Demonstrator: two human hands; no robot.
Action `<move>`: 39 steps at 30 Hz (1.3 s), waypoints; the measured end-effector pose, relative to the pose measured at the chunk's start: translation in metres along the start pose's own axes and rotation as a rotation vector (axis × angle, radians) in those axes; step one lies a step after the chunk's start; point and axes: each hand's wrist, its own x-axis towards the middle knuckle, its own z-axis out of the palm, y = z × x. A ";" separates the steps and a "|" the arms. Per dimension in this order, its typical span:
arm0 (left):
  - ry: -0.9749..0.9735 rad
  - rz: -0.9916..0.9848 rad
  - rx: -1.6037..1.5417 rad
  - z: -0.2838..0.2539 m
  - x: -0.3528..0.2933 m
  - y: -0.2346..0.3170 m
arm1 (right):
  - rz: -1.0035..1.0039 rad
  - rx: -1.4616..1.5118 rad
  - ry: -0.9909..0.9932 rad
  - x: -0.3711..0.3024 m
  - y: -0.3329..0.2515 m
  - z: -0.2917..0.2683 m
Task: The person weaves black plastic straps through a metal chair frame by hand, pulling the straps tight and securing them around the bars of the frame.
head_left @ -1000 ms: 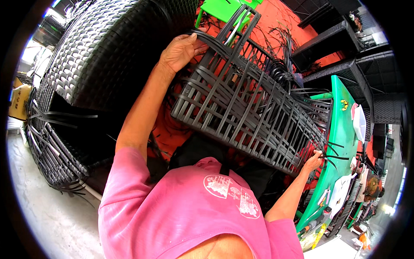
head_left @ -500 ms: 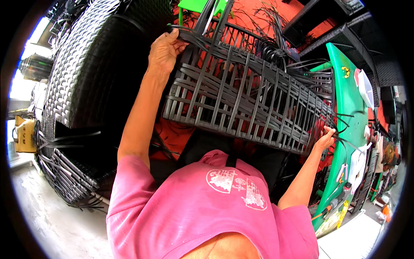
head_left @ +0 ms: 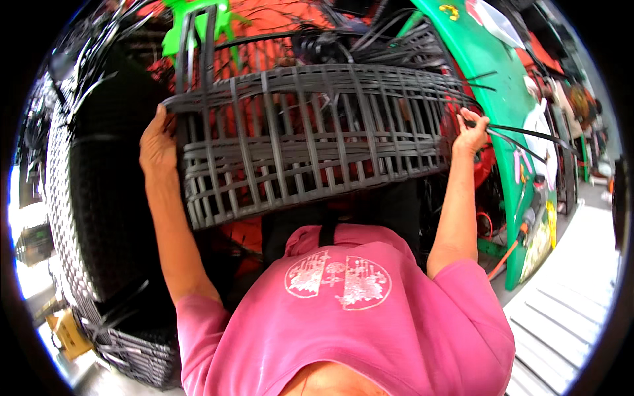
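Across my lap lies a black furniture frame [head_left: 290, 191], its bars partly woven with flat black plastic strips [head_left: 277, 84]. My left hand [head_left: 158, 144] is closed at its upper left corner, on the ends of the upper strips; some of its fingers are hidden behind the edge. At the right end my right hand [head_left: 471, 134] pinches black strips, whose loose ends [head_left: 528, 134] stick out to the right past the fingers. Another band of strips runs across the lower part of the frame, with open gaps between the bars.
A large black woven piece [head_left: 72, 198] stands close on the left. To the right is a green board [head_left: 492, 86] with tools along its near edge. A bright green stool [head_left: 205, 26] and a heap of loose black strips [head_left: 323, 43] lie beyond the frame, over a red floor.
The view has turned, so the frame now lies more level and further left. My left hand appears lower, beside the frame's corner. My right hand has moved up along the right end, still pinching strips.
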 end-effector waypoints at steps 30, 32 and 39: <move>-0.030 -0.072 -0.093 -0.014 0.002 -0.007 | -0.130 -0.829 -0.165 0.008 -0.056 0.011; 0.000 -0.063 -0.071 -0.012 0.000 -0.007 | -0.465 -0.887 -0.367 -0.011 -0.056 0.039; -0.048 -0.093 -0.102 -0.016 0.000 -0.007 | -0.873 -1.095 -0.641 -0.017 -0.017 0.068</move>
